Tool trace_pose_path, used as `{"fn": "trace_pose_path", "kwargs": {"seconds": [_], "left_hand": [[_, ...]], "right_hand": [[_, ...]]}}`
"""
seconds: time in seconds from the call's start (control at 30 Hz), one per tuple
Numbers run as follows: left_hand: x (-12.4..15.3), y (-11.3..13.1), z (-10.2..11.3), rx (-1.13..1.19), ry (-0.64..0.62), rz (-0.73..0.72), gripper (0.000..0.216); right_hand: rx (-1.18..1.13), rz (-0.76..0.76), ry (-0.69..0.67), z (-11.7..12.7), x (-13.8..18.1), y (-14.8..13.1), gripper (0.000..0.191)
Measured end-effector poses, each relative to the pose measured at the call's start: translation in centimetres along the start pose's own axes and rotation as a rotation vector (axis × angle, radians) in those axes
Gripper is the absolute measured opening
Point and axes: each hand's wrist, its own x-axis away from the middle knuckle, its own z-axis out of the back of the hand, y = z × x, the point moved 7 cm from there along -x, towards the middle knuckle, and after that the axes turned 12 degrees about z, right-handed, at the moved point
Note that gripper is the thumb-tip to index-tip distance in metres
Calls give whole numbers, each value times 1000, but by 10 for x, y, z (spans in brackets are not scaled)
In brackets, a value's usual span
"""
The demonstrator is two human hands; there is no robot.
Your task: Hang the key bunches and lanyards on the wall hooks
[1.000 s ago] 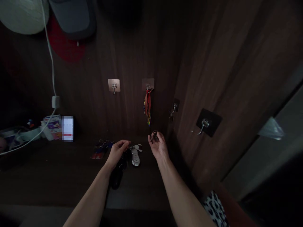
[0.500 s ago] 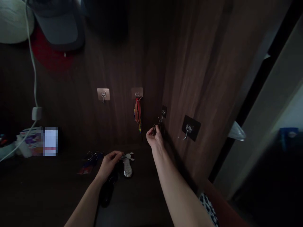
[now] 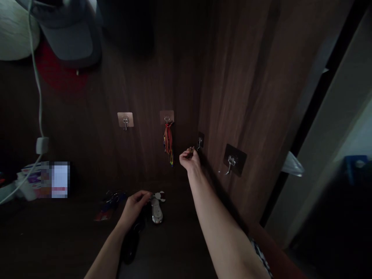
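Our right hand [image 3: 189, 159], seen from the head camera, pinches a small dark object [image 3: 191, 149], too dim to identify, just beside a metal wall hook [image 3: 199, 142]. Our left hand [image 3: 133, 207] curls loosely, and we cannot tell if it grips anything. Its fingertips lie near a silver key fob [image 3: 156, 210] on the dark shelf [image 3: 174, 248], with a bunch of keys [image 3: 112, 199] farther left.

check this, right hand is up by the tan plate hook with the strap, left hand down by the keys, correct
No: the right hand is by the small dark-plated hook, not the tan plate. The left hand is down by the keys. The head view shows it.
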Motion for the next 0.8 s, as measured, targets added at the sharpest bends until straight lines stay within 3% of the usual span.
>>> {"fn": "trace_pose_path", "kwargs": {"seconds": [0.57, 0.8], "left_hand": [[1, 3, -2, 0, -13, -14, 38], [2, 3, -1, 5, -12, -5, 36]], "right_hand": [[-104, 64, -161, 34, 28, 2, 22], [-144, 16, -143, 55, 44, 13, 25]]}}
